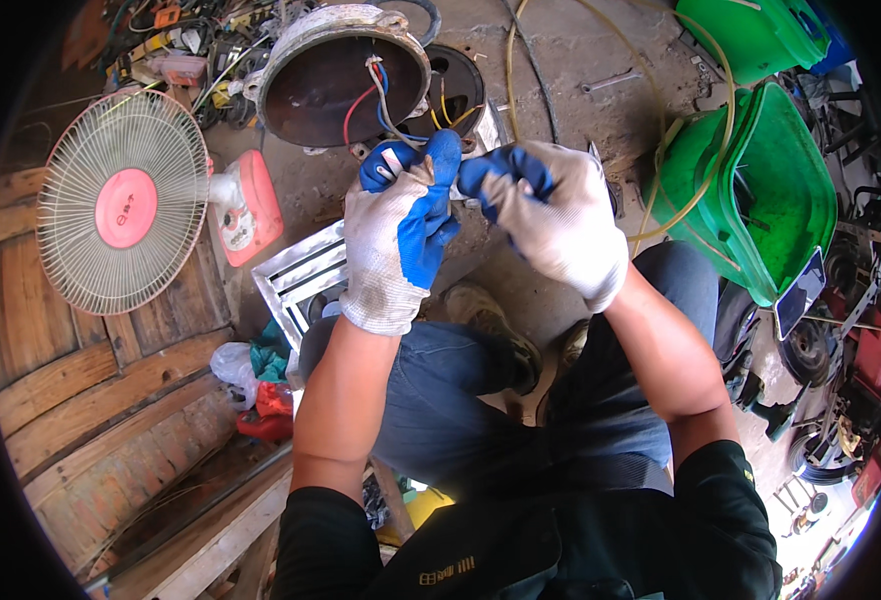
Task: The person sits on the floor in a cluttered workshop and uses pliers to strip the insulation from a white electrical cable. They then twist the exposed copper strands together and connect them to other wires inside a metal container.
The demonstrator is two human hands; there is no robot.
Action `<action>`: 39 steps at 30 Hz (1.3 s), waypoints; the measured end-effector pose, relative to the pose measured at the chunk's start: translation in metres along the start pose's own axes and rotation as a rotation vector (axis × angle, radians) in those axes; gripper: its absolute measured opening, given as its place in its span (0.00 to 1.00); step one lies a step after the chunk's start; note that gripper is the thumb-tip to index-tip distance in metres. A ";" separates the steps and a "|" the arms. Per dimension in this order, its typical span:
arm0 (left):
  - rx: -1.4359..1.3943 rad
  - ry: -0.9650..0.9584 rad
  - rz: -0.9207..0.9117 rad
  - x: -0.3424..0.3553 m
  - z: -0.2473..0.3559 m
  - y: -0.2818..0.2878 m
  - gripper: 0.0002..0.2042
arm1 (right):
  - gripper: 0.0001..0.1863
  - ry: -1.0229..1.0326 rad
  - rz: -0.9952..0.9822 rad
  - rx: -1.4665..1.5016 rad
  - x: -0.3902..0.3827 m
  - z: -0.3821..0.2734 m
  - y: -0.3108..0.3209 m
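Observation:
Both my hands wear white knit gloves with blue-coated palms and fingers, held up close together above my knees. My left hand (397, 235) is closed in a pinch, and a small whitish strip (391, 162) shows at its fingertips. My right hand (555, 215) is closed too, its fingertips pointing toward the left; what it grips, if anything, is hidden. Just beyond them a round, worn metal housing (290, 108) lies with its open side toward me. Red, blue and whitish wires (363, 106) come out of it. Beside it is a dark round part with yellow wires (442, 100).
A pink fan (125, 205) lies at the left over wooden planks (35, 330). A silver metal frame (300, 265) stands by my left knee. Green plastic bins (705, 190) are at the right, with a yellowish hose (728, 130) across them. A wrench (610, 82) lies on the floor.

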State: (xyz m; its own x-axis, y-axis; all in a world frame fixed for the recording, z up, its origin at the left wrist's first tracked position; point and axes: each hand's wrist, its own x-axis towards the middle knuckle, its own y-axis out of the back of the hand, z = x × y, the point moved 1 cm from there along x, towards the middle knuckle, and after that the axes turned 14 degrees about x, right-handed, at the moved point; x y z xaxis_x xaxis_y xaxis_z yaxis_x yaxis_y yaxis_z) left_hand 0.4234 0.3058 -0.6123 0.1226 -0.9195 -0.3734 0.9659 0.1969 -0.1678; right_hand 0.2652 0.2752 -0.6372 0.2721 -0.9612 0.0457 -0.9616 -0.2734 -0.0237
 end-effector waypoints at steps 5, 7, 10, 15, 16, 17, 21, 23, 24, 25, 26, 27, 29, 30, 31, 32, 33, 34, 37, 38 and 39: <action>-0.003 -0.035 -0.019 0.005 -0.003 0.001 0.07 | 0.25 -0.477 -0.176 0.745 -0.011 0.003 0.016; -0.084 -0.039 -0.069 0.008 -0.004 0.012 0.06 | 0.27 -0.531 -0.074 0.627 -0.010 -0.011 0.017; -0.005 -0.015 0.018 0.006 -0.002 0.008 0.13 | 0.26 0.155 0.028 0.085 -0.008 -0.001 0.023; -0.063 -0.053 -0.091 0.008 -0.009 0.009 0.16 | 0.33 0.796 -0.049 -0.570 -0.001 -0.006 0.015; -0.057 -0.040 -0.083 0.008 -0.010 0.008 0.15 | 0.31 0.797 -0.051 -0.602 -0.003 -0.012 0.013; -0.052 -0.027 -0.076 0.009 -0.011 0.007 0.14 | 0.29 0.764 -0.060 -0.578 -0.003 -0.011 0.013; -0.041 0.008 -0.011 0.004 -0.007 0.001 0.10 | 0.09 0.373 -0.044 -0.362 -0.001 -0.009 0.005; 0.092 -0.001 0.062 0.005 -0.004 -0.008 0.10 | 0.11 -0.135 -0.043 -0.063 -0.003 -0.005 0.001; 0.158 -0.008 0.096 0.005 -0.003 -0.012 0.09 | 0.18 -0.477 -0.001 0.538 0.001 -0.011 -0.002; 0.140 -0.016 0.089 0.005 -0.002 -0.010 0.08 | 0.18 -0.527 -0.112 0.704 -0.001 -0.007 0.004; 0.122 -0.023 0.082 0.004 -0.001 -0.007 0.08 | 0.17 -0.574 -0.225 0.868 -0.005 -0.001 0.017; 0.107 -0.031 0.077 0.003 0.000 -0.005 0.10 | 0.17 -0.617 -0.342 1.034 -0.007 0.000 0.022; 0.072 -0.015 0.059 0.003 0.002 -0.003 0.12 | 0.15 -0.436 -0.256 0.718 -0.008 0.000 0.024; 0.053 -0.011 0.059 0.003 0.002 -0.002 0.12 | 0.14 -0.347 -0.213 0.561 -0.010 -0.002 0.024; 0.034 -0.007 0.059 0.003 0.001 0.000 0.13 | 0.14 -0.258 -0.169 0.404 -0.012 -0.005 0.023; 0.041 -0.010 0.057 0.003 0.001 0.002 0.13 | 0.14 -0.168 -0.125 0.247 -0.014 -0.007 0.023; 0.044 -0.012 0.054 0.004 0.000 0.003 0.14 | 0.15 -0.078 -0.080 0.088 -0.014 -0.009 0.024; 0.048 -0.015 0.050 0.004 -0.001 0.004 0.14 | 0.16 0.073 -0.085 -0.020 -0.014 -0.009 0.027; 0.011 -0.065 0.020 0.004 -0.002 0.005 0.16 | 0.21 0.344 -0.114 -0.234 -0.015 -0.008 0.032; 0.000 -0.073 0.006 0.004 -0.004 0.007 0.16 | 0.22 0.313 -0.136 -0.233 -0.016 -0.011 0.032; -0.010 -0.081 -0.007 0.005 -0.007 0.010 0.16 | 0.23 0.283 -0.157 -0.232 -0.016 -0.012 0.031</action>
State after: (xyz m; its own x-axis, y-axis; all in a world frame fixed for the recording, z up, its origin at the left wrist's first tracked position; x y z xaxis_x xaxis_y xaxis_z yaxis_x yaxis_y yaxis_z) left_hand 0.4318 0.3050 -0.6221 0.1340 -0.9453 -0.2972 0.9645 0.1933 -0.1800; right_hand 0.2301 0.2829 -0.6263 0.4275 -0.8508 0.3055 -0.9002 -0.3697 0.2302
